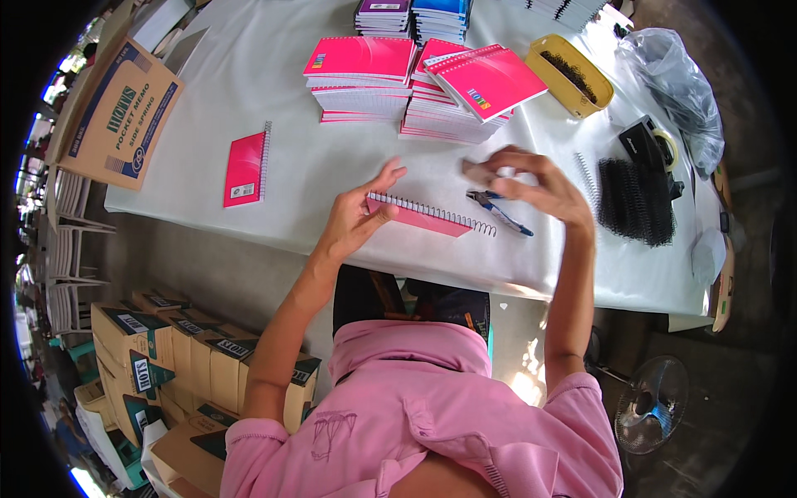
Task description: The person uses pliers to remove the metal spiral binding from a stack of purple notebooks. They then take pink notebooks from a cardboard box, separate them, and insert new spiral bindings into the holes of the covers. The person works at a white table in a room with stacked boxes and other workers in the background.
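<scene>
My left hand (355,214) grips the left end of a pink spiral notebook (432,219), thumb in front and fingers behind. The notebook is tilted with its bound edge up, and a dark wire coil (484,228) sticks out past its right end. To the right, my right hand (535,184) hovers above the table with its fingers bent. Motion smears those fingertips, so whether they hold anything is unclear. Just below them lie blue-handled pliers (501,212), jaws toward the notebook.
Stacks of pink notebooks (361,79) stand ahead; another notebook (245,170) lies left. A yellow tray (573,75) holds dark bits. Black coils (635,203), a tape dispenser (643,145) and a plastic bag (677,91) lie right. Cartons (199,349) and a fan (652,404) flank me.
</scene>
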Tool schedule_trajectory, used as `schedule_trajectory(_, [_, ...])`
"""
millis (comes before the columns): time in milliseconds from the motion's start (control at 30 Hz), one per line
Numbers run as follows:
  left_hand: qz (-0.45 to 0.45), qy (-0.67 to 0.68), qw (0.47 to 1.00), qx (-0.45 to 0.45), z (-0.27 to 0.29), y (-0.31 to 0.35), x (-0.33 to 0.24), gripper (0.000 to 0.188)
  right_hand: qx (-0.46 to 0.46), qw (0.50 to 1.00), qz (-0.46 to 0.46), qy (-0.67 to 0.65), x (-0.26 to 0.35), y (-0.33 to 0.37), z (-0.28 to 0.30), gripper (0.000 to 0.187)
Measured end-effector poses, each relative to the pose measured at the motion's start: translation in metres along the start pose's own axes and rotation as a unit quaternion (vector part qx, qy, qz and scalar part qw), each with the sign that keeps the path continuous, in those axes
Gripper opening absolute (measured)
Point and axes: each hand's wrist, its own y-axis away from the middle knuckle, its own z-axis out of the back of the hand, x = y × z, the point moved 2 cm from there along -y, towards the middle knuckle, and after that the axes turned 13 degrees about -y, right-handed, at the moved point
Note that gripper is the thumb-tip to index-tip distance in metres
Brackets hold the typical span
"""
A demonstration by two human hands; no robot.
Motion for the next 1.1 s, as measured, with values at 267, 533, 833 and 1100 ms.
schedule_trajectory(267, [-0.044, -0.151, 0.980, -0.120, 0.009, -0.008, -0.034, 0.050, -0.209, 0.919, 0.079, 0.324, -0.029, 0.059, -0.028, 0.044])
schedule_trajectory(533, [-0.113, -0.547, 0.822, -0.113, -0.036, 0.007, -0.015, 0.063, -0.215, 0.944, 0.055, 0.245, -0.041, 0.059, -0.092, 0.039])
schedule_trajectory(833, [-0.100, -0.558, 0.815, -0.123, -0.048, 0.005, -0.033, 0.074, -0.210, 0.942, 0.129, 0.229, 0.001, 0.050, -0.130, 0.037])
schedule_trajectory(1100, [-0.120, -0.560, 0.808, -0.142, -0.041, 0.009, -0.040, 0.067, 0.043, 0.949, -0.161, -0.266, -0.001, 0.036, -0.103, 0.026])
